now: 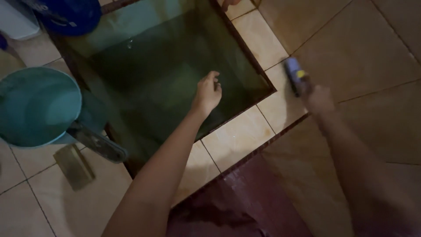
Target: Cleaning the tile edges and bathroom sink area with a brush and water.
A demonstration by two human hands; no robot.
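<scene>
My left hand hovers above a square tiled water basin filled with dark green water, fingers loosely curled and holding nothing. My right hand is blurred and grips a blue scrub brush with a yellow patch, which rests on the beige tile at the basin's right corner. A teal plastic dipper with a long handle lies across the basin's left rim.
A small greenish rectangular bar lies on the tile below the dipper. A blue tub and a white container stand at the top left. A dark red wall face drops below the rim.
</scene>
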